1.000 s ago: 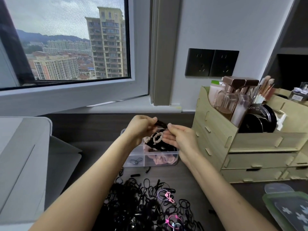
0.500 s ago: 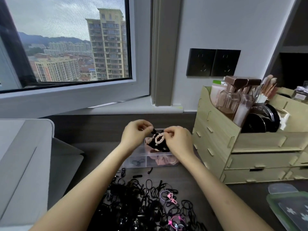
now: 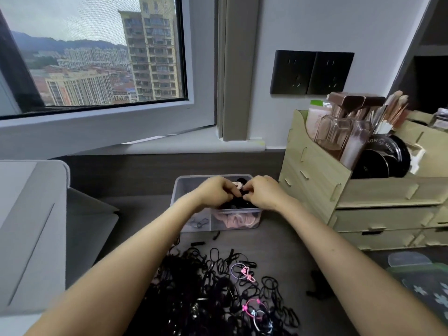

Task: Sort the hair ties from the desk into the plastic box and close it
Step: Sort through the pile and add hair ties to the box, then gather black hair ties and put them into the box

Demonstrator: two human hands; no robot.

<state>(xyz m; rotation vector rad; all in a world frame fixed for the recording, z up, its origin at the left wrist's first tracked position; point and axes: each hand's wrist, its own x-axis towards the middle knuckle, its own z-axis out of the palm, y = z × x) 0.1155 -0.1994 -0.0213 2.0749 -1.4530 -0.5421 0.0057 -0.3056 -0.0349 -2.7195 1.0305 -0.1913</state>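
A: What do the hands hold?

B: The left hand (image 3: 217,192) and the right hand (image 3: 263,194) both curl their fingers and pinch one decorated hair tie (image 3: 238,185) over the rear part of the open plastic box (image 3: 178,190). The pile of hair ties (image 3: 218,287) lies on the desk (image 3: 286,238), just in front of the box.

A: How will they handle?

B: Probably very light, soft and stretchy, and they tangle easily. It seems better to pinch one loop by its band, not by the ornament.

Plastic box (image 3: 180,190) clear, glossy; organizer (image 3: 315,180) pale matt wood; desk (image 3: 278,238) dark matt.
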